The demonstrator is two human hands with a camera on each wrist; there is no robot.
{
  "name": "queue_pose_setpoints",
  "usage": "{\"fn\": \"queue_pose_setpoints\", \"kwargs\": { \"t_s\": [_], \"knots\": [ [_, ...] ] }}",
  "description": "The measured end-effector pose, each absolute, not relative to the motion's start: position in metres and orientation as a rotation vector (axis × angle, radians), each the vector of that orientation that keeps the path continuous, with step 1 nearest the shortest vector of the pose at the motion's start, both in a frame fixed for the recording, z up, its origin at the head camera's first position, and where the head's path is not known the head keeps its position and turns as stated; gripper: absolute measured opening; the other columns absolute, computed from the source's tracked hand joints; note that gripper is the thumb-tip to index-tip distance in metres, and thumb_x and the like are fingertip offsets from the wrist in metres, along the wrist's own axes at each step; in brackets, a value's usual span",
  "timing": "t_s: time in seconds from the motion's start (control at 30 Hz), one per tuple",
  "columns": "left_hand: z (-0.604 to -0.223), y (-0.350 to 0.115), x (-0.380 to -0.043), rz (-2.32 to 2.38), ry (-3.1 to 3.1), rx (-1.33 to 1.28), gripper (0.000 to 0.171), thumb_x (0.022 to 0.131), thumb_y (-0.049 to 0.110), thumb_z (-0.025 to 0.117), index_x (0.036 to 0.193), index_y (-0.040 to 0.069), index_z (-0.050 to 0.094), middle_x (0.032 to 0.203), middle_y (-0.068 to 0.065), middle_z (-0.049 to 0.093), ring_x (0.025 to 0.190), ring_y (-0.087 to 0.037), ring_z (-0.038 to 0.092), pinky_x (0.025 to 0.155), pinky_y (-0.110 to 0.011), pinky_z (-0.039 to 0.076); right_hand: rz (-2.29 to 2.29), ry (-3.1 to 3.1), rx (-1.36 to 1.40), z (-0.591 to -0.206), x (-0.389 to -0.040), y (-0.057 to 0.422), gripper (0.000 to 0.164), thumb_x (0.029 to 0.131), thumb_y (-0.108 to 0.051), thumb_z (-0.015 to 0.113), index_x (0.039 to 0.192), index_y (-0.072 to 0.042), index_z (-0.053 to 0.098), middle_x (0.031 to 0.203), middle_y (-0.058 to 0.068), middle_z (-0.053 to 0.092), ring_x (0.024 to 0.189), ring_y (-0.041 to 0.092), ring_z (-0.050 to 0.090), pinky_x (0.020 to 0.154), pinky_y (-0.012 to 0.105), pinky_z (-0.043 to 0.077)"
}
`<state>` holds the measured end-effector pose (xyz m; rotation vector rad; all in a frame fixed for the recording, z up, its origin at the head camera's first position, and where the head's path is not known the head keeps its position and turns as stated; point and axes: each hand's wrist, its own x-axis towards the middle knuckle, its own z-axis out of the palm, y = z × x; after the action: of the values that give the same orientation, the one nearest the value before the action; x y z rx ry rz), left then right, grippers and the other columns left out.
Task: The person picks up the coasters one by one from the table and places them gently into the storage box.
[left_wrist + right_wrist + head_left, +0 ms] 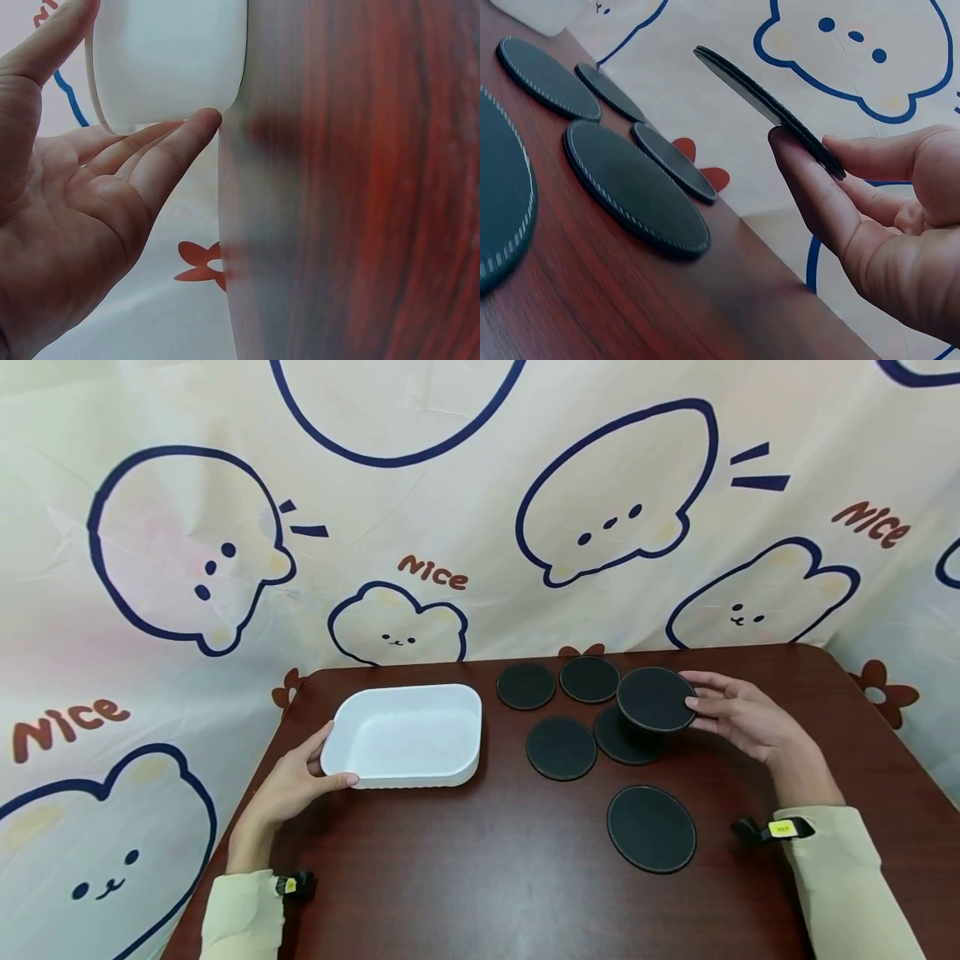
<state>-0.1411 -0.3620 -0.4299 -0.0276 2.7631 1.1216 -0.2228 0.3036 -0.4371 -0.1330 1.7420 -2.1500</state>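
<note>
My left hand (pixel 296 777) grips the left end of a white rectangular plastic container (pixel 405 692), thumb at its front corner and fingers at its side. In the left wrist view the fingertips (pixel 204 121) lie right at the container's edge (pixel 169 60). Raised above the table, a round black coaster (pixel 656 699) is pinched at its right edge between the thumb and fingers of my right hand (pixel 738 714). Seen edge-on in the right wrist view, the held coaster (pixel 769 112) is tilted and shows two thin layers. Below it lies another coaster (pixel 626 739), partly hidden.
More black stitched coasters lie flat on the dark wood table (pixel 480 877): two at the back (pixel 526 685), one in the middle (pixel 561 748) and one nearer the front (pixel 651 829). A cloth backdrop (pixel 487 510) with cartoon drawings hangs behind the table's far edge.
</note>
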Motion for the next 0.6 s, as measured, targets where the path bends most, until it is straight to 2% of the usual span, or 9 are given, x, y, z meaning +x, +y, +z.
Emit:
{"fn": "queue_pose_setpoints", "kwargs": {
  "t_s": [0.3,0.6],
  "knots": [
    [-0.432,-0.362,-0.140,1.144,2.761,-0.018,0.114,0.091,0.047,0.086,0.173,0.011,0.015,0.166,-0.031,0.043,0.137,-0.048,0.062,0.112,-0.060,0.051,-2.128,1.738,-0.107,-0.434,-0.225,0.281,0.046,0.108,-0.004,0.061,0.151,-0.014,0.050,0.122,-0.010,0.078,0.103,0.010,0.080,0.088,0.026,0.065],
    [-0.431,-0.361,-0.141,1.131,2.766,-0.028,0.116,0.090,0.049,0.086,0.173,0.011,0.014,0.168,-0.031,0.038,0.140,-0.050,0.059,0.112,-0.060,0.049,-2.115,1.742,-0.131,-0.433,-0.226,0.260,0.047,0.108,-0.005,0.062,0.153,-0.012,0.048,0.120,-0.009,0.080,0.100,0.008,0.080,0.087,0.025,0.066]
  ]
}}
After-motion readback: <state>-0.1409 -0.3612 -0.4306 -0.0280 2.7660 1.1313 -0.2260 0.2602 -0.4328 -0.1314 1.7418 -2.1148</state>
